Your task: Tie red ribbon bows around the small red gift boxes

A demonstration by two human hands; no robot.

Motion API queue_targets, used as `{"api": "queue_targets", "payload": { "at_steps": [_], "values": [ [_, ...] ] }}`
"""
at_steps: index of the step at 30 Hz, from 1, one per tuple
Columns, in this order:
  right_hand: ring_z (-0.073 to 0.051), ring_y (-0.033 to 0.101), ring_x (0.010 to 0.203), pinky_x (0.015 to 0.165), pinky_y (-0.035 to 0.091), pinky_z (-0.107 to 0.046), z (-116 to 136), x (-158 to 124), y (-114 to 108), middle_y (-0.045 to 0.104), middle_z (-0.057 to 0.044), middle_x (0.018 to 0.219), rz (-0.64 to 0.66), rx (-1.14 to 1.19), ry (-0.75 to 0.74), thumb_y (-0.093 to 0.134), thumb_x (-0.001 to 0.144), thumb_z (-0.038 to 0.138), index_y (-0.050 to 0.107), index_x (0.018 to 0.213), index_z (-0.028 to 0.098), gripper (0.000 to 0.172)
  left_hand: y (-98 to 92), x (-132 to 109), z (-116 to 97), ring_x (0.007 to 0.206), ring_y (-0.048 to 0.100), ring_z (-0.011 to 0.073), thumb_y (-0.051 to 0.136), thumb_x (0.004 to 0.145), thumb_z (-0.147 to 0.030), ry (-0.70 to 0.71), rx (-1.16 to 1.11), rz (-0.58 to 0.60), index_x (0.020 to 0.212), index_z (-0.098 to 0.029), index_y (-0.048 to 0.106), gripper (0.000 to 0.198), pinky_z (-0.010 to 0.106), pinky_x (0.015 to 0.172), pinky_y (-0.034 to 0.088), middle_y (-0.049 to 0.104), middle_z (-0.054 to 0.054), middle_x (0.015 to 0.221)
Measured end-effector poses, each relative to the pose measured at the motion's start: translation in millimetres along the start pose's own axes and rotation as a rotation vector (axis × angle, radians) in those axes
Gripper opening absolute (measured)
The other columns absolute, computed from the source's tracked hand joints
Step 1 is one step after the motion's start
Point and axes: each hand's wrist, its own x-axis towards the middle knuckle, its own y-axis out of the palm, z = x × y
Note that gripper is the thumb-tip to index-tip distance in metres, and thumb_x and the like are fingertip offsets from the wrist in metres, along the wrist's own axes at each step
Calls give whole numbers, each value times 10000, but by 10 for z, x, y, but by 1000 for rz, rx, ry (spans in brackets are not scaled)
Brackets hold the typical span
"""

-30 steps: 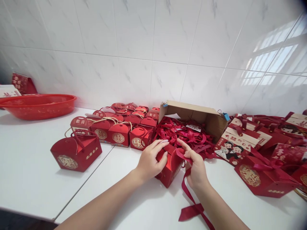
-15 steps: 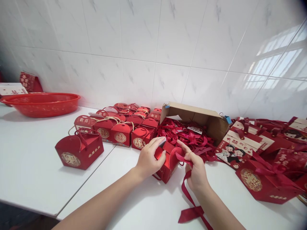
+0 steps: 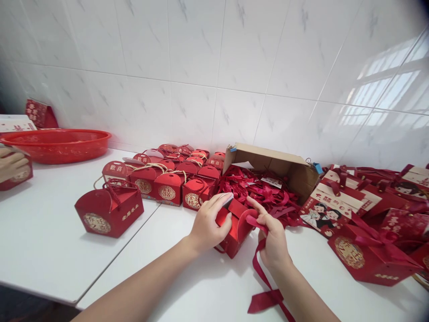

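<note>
A small red gift box [image 3: 234,236] stands on the white table in front of me, its rounded flaps raised. My left hand [image 3: 210,223] grips it on the left, thumb on the near flap and fingers over the far side. My right hand [image 3: 272,237] is at the box's right, pinching a dark red ribbon [image 3: 261,270] close to the rounded flap, with its index finger stretched toward the box. The ribbon's long tail hangs down and lies on the table. Part of the box's far side is hidden behind my left fingers.
Behind my hands lies a cardboard carton [image 3: 284,165] full of red ribbons [image 3: 268,197]. Rows of red boxes [image 3: 167,190] stand left of it, and one box [image 3: 109,212] sits nearer. Several gift bags [image 3: 330,210] and a bow-tied box [image 3: 372,257] are right. A red basin [image 3: 63,147] stands far left.
Another person's hand with a red box has come into view at the left edge. My own hands have barely moved on the box and ribbon.
</note>
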Motion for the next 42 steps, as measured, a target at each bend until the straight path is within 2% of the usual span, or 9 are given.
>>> {"api": "queue_targets", "payload": {
  "at_steps": [6,11,16,21,29,32,34,38,42],
  "values": [
    [-188,547,899,740,413,-257,-45,3,1,601,-43,1173,2,-98,-69,569,647,207,680,533,171,163,7,-24,-55,1088,571,185,501,782,-115,52,40,5,1198,-207,559,430,332,886,438,630,58,1181],
    [-196,534,913,727,389,-274,-108,0,-2,619,-54,1063,50,-159,-71,594,669,214,618,478,176,196,-32,10,-65,902,643,173,524,794,-156,54,91,4,945,-266,703,259,360,819,401,696,20,1031],
    [-202,535,916,761,390,-294,-156,-25,16,585,-67,1075,101,-269,-117,604,713,262,546,447,170,287,-90,58,-159,959,596,195,521,832,-249,-75,122,155,1024,-315,677,256,397,866,370,663,18,1075],
    [-228,537,951,782,398,-319,-167,-35,40,582,-85,1049,93,-378,-175,606,733,312,576,484,174,287,-90,56,-196,1067,542,236,506,826,-231,-118,101,214,1032,-277,643,252,429,904,372,617,51,1112],
    [-233,543,937,776,399,-333,-184,-20,14,594,-83,960,84,-443,-216,610,756,344,467,464,175,366,-34,24,-160,974,568,232,585,773,-230,-141,69,66,774,-238,660,75,433,880,392,617,50,1054],
    [-215,553,934,828,396,-339,-174,-21,15,614,-57,939,72,-406,-227,640,747,344,473,556,186,300,-48,32,-166,933,568,208,581,777,-193,-93,44,-41,758,-227,659,87,405,872,420,598,52,1013],
    [-201,570,929,849,408,-345,-161,-30,26,632,-40,952,64,-347,-231,654,746,350,547,732,205,181,-61,43,-160,909,572,183,560,800,-173,-51,-34,-104,798,-215,652,101,355,842,458,575,58,989],
    [-205,590,948,861,426,-360,-140,-72,45,653,-54,1004,45,-361,-256,633,769,370,565,1108,229,373,-73,64,-144,846,582,139,541,823,-136,-9,-146,-181,845,-201,632,114,279,774,494,550,45,928],
    [-211,587,938,885,403,-382,-154,-124,34,666,-50,965,24,-545,-422,653,761,322,588,1116,243,369,-81,70,-154,819,580,137,544,825,-158,-51,-157,-188,858,-205,626,100,245,677,499,554,42,912]
  ]
}}
